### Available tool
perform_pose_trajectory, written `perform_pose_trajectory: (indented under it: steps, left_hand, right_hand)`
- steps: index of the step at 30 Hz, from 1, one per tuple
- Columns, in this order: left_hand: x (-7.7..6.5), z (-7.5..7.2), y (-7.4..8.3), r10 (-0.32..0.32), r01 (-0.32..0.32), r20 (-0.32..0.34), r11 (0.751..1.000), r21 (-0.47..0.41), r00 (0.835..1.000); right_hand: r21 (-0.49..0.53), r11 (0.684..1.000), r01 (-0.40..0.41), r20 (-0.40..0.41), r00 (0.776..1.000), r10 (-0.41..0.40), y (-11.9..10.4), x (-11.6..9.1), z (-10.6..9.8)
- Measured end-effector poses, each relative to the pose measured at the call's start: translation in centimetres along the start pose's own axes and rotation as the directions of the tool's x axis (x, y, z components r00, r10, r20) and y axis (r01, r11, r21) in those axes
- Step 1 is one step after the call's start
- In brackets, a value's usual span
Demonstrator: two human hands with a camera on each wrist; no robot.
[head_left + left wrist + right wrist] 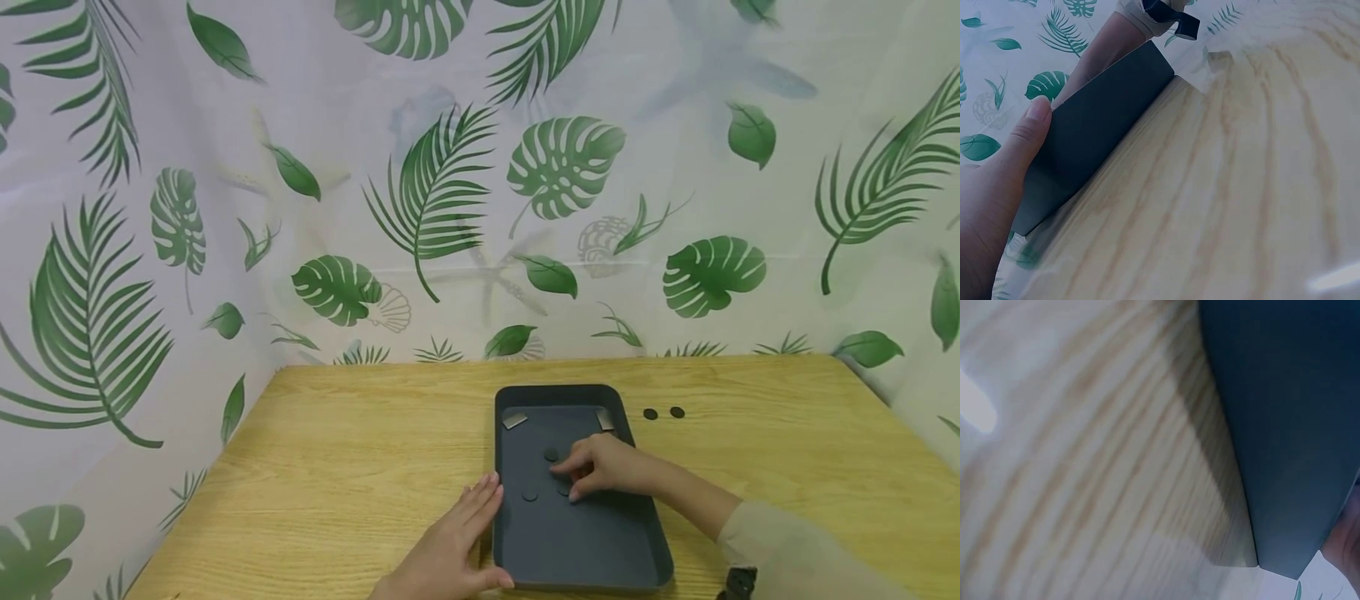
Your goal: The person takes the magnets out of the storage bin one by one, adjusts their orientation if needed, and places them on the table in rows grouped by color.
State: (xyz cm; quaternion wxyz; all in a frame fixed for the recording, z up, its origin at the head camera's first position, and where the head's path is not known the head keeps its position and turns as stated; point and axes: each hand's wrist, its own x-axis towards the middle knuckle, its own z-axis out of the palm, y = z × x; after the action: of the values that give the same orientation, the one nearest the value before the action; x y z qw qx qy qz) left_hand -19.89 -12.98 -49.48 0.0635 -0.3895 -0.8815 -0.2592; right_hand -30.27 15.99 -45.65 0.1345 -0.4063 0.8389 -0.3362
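A dark grey rectangular tray (585, 550) lies on the table. My left hand (453, 542) rests along its left side, fingers fairly straight on the rim and thumb at the near corner; the left wrist view shows that thumb (1029, 134) against the outer wall. Inside the tray is my right hand (611, 467), index finger and thumb apart, other fingers bent. One small dark disc (563, 491) lies by the right thumb tip. A second disc (551, 454) sits just beyond the index finger, and a third disc (529, 496) lies to the left.
Two small silvery rectangular pieces are in the tray's far corners, a left piece (515, 421) and a right piece (604, 419). On the wooden table (360, 450), right of the tray, lie two black discs (650, 414). A leaf-patterned cloth (450, 317) hangs behind.
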Motion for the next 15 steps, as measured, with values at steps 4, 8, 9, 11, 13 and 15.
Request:
perform_pose_trajectory:
  steps: [4, 8, 9, 11, 13, 15]
  left_hand:
    - [0.0, 0.09, 0.03, -0.007, 0.007, 0.003, 1.0, -0.008, 1.0]
    - [-0.02, 0.16, -0.02, -0.008, 0.008, 0.005, 1.0, -0.004, 1.0]
    - [-0.02, 0.16, -0.03, -0.009, 0.009, 0.006, 1.0, -0.001, 1.0]
    - [-0.02, 0.17, -0.05, -0.008, 0.008, 0.006, 1.0, 0.001, 1.0]
    - [-0.03, 0.17, -0.06, -0.008, 0.008, 0.005, 1.0, -0.004, 1.0]
    - [-0.04, 0.18, -0.07, -0.006, 0.006, 0.003, 1.0, -0.006, 1.0]
  right_hand:
    - [0.053, 0.998, -0.02, 0.02, 1.0, 0.019, -0.26, -0.01, -0.2]
    - [0.049, 0.999, -0.011, 0.02, 1.0, 0.01, 0.17, 0.1, 0.05]
    - [0.051, 0.999, -0.015, 0.02, 1.0, 0.014, 0.29, 0.13, 0.14]
    - [0.046, 0.999, -0.01, 0.019, 1.0, 0.009, 0.37, 0.18, 0.22]
    - [0.042, 0.999, -0.005, 0.017, 1.0, 0.004, 0.36, 0.21, 0.29]
    - [0.038, 0.999, -0.009, 0.013, 1.0, 0.008, 0.28, 0.23, 0.33]
